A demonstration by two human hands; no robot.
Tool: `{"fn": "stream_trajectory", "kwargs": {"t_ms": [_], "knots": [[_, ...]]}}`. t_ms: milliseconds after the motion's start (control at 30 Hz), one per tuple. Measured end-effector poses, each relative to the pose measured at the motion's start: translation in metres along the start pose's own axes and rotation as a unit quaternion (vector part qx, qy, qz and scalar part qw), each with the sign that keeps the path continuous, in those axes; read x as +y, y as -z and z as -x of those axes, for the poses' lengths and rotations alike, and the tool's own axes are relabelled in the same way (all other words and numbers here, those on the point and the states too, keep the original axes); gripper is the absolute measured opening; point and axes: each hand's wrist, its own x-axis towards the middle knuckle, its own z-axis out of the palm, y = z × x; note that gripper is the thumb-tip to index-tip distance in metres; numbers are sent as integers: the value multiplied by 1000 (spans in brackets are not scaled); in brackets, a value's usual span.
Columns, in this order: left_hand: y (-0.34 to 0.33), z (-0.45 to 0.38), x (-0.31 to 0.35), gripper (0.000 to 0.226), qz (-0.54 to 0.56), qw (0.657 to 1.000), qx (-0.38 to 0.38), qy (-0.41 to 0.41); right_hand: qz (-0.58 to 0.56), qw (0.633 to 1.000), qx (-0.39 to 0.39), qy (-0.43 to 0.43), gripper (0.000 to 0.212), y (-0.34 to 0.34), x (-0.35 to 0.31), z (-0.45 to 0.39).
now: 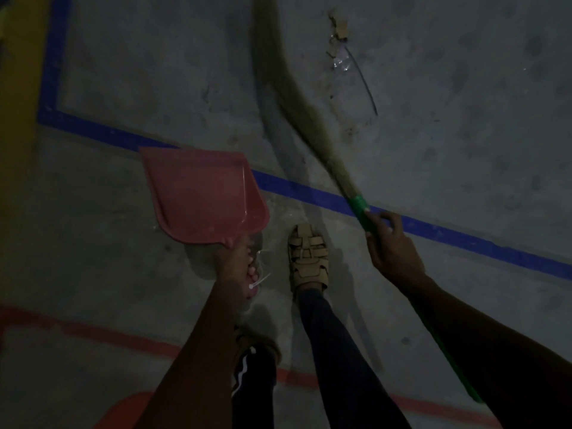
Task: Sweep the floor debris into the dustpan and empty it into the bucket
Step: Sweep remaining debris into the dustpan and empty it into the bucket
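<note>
Pink plastic, the dustpan [201, 193] hangs above the grey concrete floor [464, 150], its handle clasped in the left hand [233, 267]. The right hand [391, 246] grasps the green-handled broom [312, 125], bristles blurred beside the debris [340, 41], scraps of cardboard and clear plastic. Blue tape [309, 193] crosses between sandal [308, 257] and debris. An orange rim [123, 410] shows at the bottom edge.
</note>
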Motion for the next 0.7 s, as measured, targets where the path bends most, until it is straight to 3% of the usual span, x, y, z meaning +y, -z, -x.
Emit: {"fn": "stream_trajectory", "kwargs": {"t_ms": [100,200,367,700], "knots": [[2,0,-3,32,-7,1000,-7,16,13,997,-55,47,53,-12,-10,-9],[3,3,-3,33,-19,1000,1,-11,28,996,-85,24,52,-22,-12,-13],[3,2,2,41,-49,998,-10,-23,31,996,-73,-52,49,-18,4,-5],[-33,21,5,31,-98,994,-24,-49,23,982,-24,-184,50,-2,58,31]]}}
